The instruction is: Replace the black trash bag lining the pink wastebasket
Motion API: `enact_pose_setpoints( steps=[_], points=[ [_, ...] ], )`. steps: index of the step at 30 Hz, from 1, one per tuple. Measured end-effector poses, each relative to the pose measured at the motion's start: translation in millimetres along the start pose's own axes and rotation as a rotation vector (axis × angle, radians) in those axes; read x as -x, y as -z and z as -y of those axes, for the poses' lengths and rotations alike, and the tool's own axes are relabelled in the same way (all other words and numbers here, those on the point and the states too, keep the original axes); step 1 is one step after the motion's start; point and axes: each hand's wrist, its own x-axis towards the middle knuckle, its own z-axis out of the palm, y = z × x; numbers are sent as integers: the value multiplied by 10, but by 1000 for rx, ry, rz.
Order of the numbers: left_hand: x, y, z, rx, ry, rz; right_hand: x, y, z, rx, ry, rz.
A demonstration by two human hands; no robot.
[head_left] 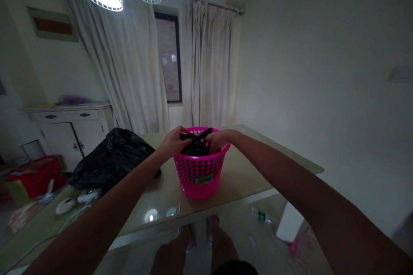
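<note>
Left hand (pixel 172 142) and right hand (pixel 218 140) are each closing a grip on one end of the black bag (pixel 196 146), which is sitting inside the pink basket (pixel 200 174) on the table (pixel 245 176), between both hands.

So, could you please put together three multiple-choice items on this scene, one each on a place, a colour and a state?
1. Where does the basket stand?
A. on the floor
B. on the table
C. on the white cabinet

2. What colour is the basket?
A. pink
B. blue
C. yellow

3. What are the two hands doing?
A. resting flat on the table
B. hanging at the person's sides
C. gripping the black bag ends at the basket's top

Answers:
1 B, its base sits on the table.
2 A, the perforated wall is bright pink.
3 C, the left hand and right hand each grip the black bag over the rim.
</note>
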Motion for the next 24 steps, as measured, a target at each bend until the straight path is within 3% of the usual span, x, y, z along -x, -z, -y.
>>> enact_pose_setpoints(
  steps=[2,6,12,16,21,24],
  points=[
    [22,20,4,-7,-24,22,-14,154,-28,8,-23,-18],
    [53,58,-12,43,-45,48,15,298,-56,-20,1,-188],
    [56,35,-65,95,-56,58,28,70,2,-436,312,-57],
    [50,69,-94,-152,-117,31,16,48,32,-387,262,-53],
    [61,273,-77,-304,-130,-58,163,215,-123,-32,14,-351],
    [76,350,-35,-315,-110,-98,258,273,-234,29,-88,-453]
  ],
)
